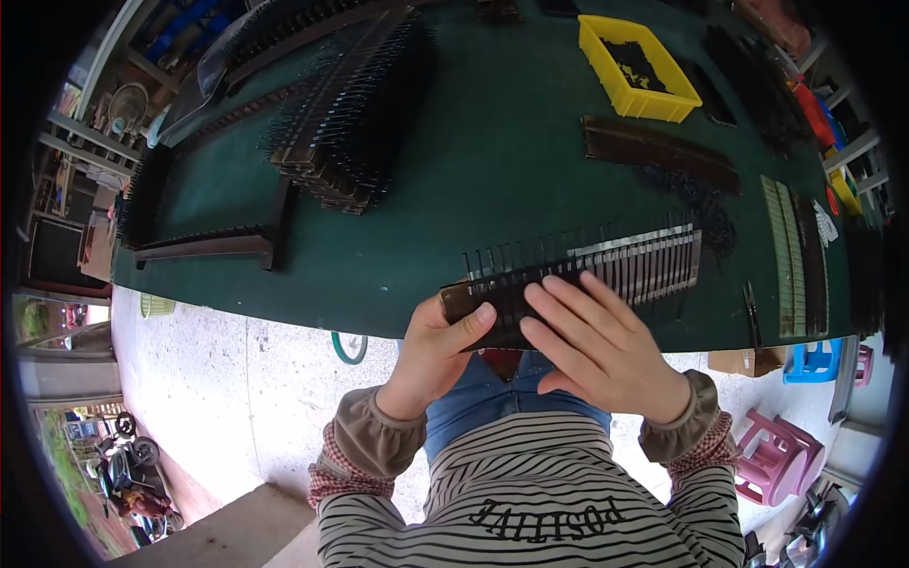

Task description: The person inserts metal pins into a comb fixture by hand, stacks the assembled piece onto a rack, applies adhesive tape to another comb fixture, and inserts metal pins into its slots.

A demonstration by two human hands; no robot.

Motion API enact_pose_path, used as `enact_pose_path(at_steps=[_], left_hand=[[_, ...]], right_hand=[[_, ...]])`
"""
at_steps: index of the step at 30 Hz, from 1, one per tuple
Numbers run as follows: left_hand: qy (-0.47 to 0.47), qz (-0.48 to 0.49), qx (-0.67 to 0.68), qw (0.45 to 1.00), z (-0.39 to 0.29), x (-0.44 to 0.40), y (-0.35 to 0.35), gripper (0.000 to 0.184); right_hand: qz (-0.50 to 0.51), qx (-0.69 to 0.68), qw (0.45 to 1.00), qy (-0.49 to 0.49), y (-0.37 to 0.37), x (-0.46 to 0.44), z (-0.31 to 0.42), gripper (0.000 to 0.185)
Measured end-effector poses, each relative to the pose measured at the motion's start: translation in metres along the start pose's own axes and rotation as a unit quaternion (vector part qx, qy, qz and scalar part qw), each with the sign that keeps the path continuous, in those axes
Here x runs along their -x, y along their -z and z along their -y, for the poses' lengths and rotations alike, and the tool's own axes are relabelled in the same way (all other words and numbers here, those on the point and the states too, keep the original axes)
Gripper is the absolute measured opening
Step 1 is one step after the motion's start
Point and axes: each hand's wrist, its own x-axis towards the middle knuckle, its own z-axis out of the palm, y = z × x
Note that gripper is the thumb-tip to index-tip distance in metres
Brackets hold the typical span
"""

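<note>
A long dark strip with a row of thin pins (pixel 653 262) rests along the near edge of the green table, its right part shiny with metal. My left hand (pixel 438 355) is closed around the strip's left end, with the thumb on top and the other fingers hidden beneath. Flat across the strip's middle lies my right hand (pixel 601 355), its fingers stretched out and touching the dark surface. Whether anything small is under those fingers cannot be seen.
A stack of similar pinned strips (pixel 341 123) stands on the table's left, beside a dark frame (pixel 208 248). A yellow bin (pixel 620 99) holds small black pieces. Near it are a brown board (pixel 658 156) and loose black pieces (pixel 696 204). Tweezers (pixel 753 317) lie at right.
</note>
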Motion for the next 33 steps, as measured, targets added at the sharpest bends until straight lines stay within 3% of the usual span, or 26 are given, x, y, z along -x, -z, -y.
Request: enact_pose_path(at_steps=[6, 18, 30, 33], left_hand=[[0.011, -0.022, -0.005, 1.000, 0.000, 0.000, 0.004, 0.031], [0.043, -0.034, -0.018, 0.998, 0.003, -0.005, 0.012, 0.031], [0.024, -0.037, -0.016, 0.999, 0.002, -0.006, 0.011, 0.032], [0.027, -0.044, -0.002, 0.999, 0.003, -0.006, 0.015, 0.032]], right_hand=[[0.054, -0.050, 0.996, -0.042, -0.020, 0.000, -0.014, 0.079], [0.056, 0.011, 0.992, -0.110, 0.000, 0.037, -0.051, 0.078], [-0.024, 0.066, 0.976, -0.206, 0.026, 0.095, -0.089, 0.062], [-0.077, -0.015, 0.951, -0.299, 0.030, 0.115, -0.094, 0.057]])
